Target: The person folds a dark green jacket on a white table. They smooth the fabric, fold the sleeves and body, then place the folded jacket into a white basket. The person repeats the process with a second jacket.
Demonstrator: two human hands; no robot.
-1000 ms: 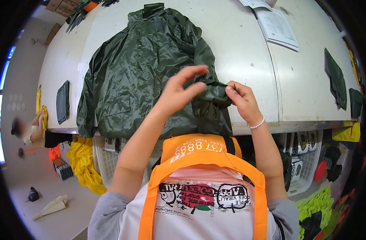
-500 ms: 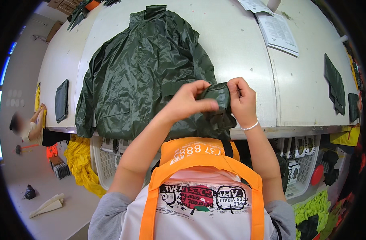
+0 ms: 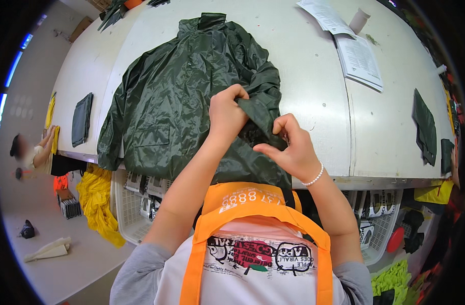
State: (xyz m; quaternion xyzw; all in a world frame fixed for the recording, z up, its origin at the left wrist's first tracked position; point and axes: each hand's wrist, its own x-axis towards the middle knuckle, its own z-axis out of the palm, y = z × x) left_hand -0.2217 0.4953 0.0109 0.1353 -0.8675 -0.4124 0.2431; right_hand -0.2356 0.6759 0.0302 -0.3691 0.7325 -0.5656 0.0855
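A dark green rain jacket (image 3: 161, 96) lies spread on the table, collar pointing away from me and hem hanging toward me. Its right-side sleeve end (image 3: 265, 114) is lifted between my hands, and the dark inside of the opening shows. My left hand (image 3: 227, 113) pinches the sleeve's edge from the left, fingertips partly hidden by the cloth. On the other side, my right hand (image 3: 296, 147) has its bent fingers on the sleeve edge and its thumb stretched across the opening.
Folded dark green pieces lie at the left (image 3: 82, 119) and right (image 3: 425, 127) of the white table (image 3: 314, 76). Papers (image 3: 359, 58) lie at back right. Below the edge stand white baskets (image 3: 133, 213) with packages; yellow cloth (image 3: 97, 201) hangs left. Another person (image 3: 41, 152) stands far left.
Both hands have carried the sleeve end up and left over the jacket. The right hand has gone from a closed pinch to a wider hold, and the opening now shows.
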